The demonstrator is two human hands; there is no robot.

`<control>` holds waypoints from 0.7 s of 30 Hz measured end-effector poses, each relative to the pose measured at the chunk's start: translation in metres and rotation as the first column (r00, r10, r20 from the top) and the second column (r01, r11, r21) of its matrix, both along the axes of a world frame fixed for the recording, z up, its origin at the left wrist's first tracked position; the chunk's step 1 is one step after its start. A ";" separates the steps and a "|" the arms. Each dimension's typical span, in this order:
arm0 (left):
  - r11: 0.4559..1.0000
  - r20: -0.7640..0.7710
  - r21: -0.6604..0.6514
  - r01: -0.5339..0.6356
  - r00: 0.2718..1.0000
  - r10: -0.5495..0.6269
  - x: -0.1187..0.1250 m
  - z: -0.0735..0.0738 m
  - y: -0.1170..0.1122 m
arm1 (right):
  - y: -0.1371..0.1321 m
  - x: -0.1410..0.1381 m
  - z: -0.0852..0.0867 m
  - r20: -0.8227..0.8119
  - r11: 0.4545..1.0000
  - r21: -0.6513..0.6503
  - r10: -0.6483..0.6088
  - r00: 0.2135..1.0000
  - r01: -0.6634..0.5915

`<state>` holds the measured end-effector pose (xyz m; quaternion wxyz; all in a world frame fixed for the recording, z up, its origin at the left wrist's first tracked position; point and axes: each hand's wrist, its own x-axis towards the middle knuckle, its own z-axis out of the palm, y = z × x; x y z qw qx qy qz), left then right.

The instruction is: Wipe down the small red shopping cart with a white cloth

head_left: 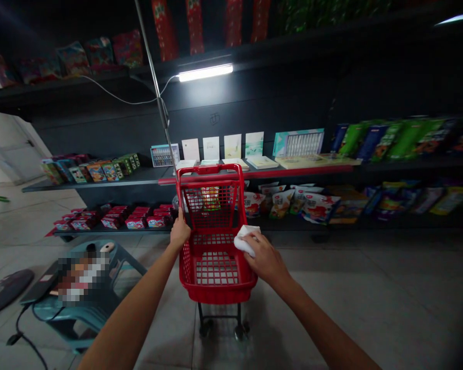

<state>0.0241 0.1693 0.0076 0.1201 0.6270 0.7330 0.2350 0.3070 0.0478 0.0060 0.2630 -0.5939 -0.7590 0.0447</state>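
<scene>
A small red shopping trolley with a mesh basket stands on the tiled floor right in front of me, its handle on the far side. My left hand grips the basket's left rim. My right hand presses a crumpled white cloth against the basket's right rim, fingers closed round it. The basket looks empty inside.
Dark shelves run along the wall behind, stocked with cards, boxes and snack bags. A lit tube lamp hangs above, with a metal pole beside it. A teal plastic stool with cables stands at lower left.
</scene>
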 end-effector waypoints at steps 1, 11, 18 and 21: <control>1.000 -0.001 0.004 -0.001 1.000 0.001 0.000 0.001 -0.001 | 0.000 -0.001 0.002 0.016 1.000 -0.003 0.006 1.000 -0.006; 0.996 -0.095 -0.005 -0.084 0.992 0.084 -0.006 0.030 0.020 | -0.005 -0.015 0.019 0.206 0.997 -0.082 0.005 0.979 0.012; 0.995 0.056 -0.042 -0.091 0.994 0.093 -0.007 0.018 0.026 | -0.004 -0.016 0.026 0.204 0.990 -0.138 0.018 0.979 0.010; 0.992 0.036 -0.055 -0.115 0.992 0.117 -0.006 0.015 0.023 | 0.011 -0.029 0.031 0.178 0.989 -0.141 0.077 0.981 -0.052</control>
